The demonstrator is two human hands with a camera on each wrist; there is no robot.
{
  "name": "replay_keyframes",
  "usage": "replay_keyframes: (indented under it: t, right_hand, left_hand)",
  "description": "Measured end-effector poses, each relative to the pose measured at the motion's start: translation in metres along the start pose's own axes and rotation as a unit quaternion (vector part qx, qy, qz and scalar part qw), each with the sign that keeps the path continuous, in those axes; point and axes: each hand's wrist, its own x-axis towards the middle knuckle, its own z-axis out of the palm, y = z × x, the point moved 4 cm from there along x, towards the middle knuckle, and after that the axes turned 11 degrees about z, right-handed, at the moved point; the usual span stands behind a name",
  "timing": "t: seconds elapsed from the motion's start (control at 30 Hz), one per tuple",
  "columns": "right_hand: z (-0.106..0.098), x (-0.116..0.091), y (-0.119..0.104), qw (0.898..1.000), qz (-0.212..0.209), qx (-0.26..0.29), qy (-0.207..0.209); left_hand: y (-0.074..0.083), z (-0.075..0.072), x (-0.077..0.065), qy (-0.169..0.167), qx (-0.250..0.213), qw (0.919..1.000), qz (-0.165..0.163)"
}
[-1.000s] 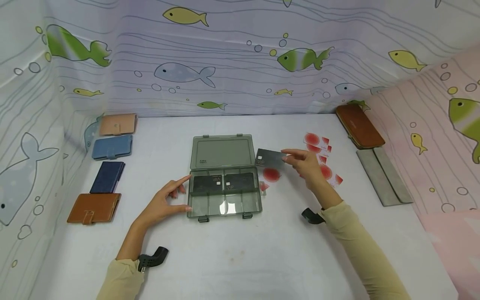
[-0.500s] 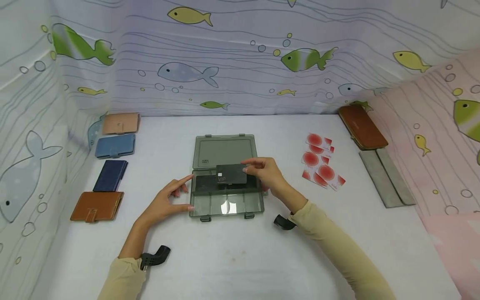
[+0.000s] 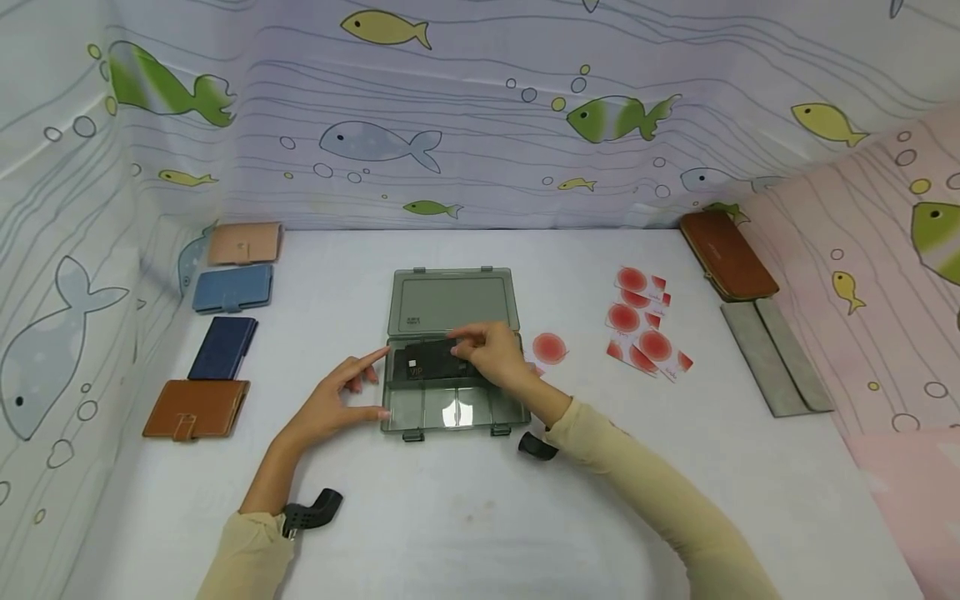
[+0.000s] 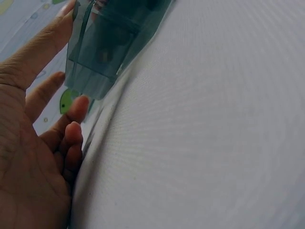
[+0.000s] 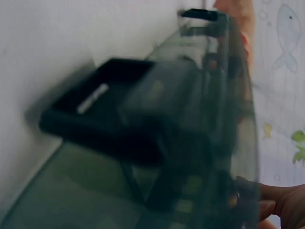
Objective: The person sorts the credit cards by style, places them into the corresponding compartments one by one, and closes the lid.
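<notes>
A clear grey-green plastic box (image 3: 453,304) lies with its lid folded back, its front part divided into compartments. My right hand (image 3: 501,358) pinches a black VIP card (image 3: 427,365) by its right end, over the rear compartments. Dark cards beneath it are mostly covered. My left hand (image 3: 330,407) touches the box's left side, index finger at the rear and thumb near the front corner, both fairly straight. In the left wrist view, the box (image 4: 102,57) is beside those fingers. The right wrist view catches the box wall (image 5: 81,181) and blurred front latch close up, with right fingers (image 5: 269,207) behind.
Red-and-white cards (image 3: 633,321) lie to the right, and one red-and-white card (image 3: 550,348) beside the box. A tan wallet (image 3: 243,243), blue wallet (image 3: 232,289), navy wallet (image 3: 222,348) and brown wallet (image 3: 195,408) line the left. A brown purse (image 3: 727,257) and grey wallet (image 3: 776,358) lie far right.
My right hand has carried the black card leftward from beside the box and lowered it over the rear compartments. My left hand stays at the box's left side.
</notes>
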Motion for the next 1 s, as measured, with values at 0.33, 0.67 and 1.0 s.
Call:
replay_keyframes:
  t: [0.33,0.67,1.0]
  right_hand:
    - [-0.001,-0.009,0.001,0.998,-0.022,-0.051,0.000]
    - [-0.077,-0.011,0.023,0.995,-0.082,-0.024,0.046]
    - [-0.132,0.012,0.083,0.995,-0.029,-0.091,-0.020]
  left_hand:
    - [0.002,0.002,0.001,0.000,0.013,0.9999,-0.003]
    - [0.002,0.001,-0.001,-0.001,0.012,0.9999,-0.011]
    - [0.004,0.001,-0.001,-0.003,0.017,0.9998,-0.011]
